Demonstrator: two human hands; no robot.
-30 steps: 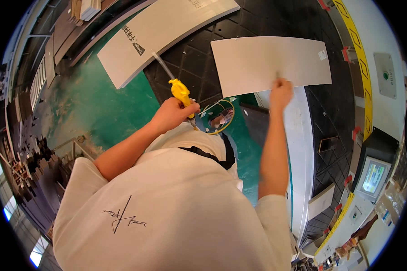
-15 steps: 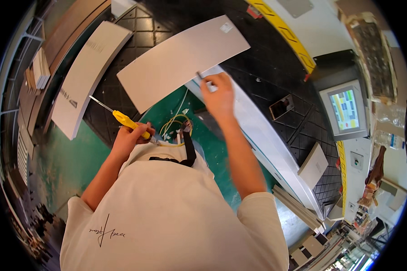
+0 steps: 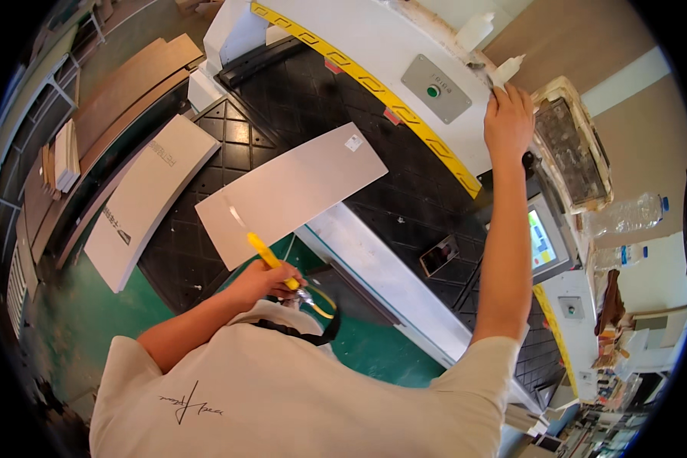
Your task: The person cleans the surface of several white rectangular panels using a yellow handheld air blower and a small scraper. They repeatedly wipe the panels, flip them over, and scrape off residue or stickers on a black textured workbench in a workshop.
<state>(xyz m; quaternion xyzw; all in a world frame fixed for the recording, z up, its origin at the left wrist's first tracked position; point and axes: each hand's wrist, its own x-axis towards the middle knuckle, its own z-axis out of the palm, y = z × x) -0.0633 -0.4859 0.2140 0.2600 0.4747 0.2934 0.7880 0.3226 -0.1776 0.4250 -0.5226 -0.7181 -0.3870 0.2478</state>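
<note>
My left hand [image 3: 263, 281] is closed around a yellow air blow gun [image 3: 262, 252] above the green floor. Its thin metal nozzle points up across a pale flat panel [image 3: 305, 187], and a hose fitting shows behind my fingers. My right arm reaches far forward and right. There my right hand [image 3: 510, 126] has its fingers drawn together at the ledge above the machine's front, beside a white squeeze bottle [image 3: 507, 70]. Something small and dark shows at its fingertips, too unclear to name. The panel lies on the black machine bed [image 3: 397, 206], partly over a white beam [image 3: 389, 263].
Another pale board [image 3: 149, 191] lies at the left, near stacked brown boards [image 3: 114, 114]. A phone-like dark rectangle [image 3: 440, 256] rests on the bed. Beyond run a yellow striped edge [image 3: 374, 88], a green button [image 3: 433, 91], a touchscreen [image 3: 543, 237] and clear plastic bottles [image 3: 626, 215].
My right hand has moved from the panel's near edge up to the far right ledge. My left hand has shifted right with the blow gun, and the view has turned.
</note>
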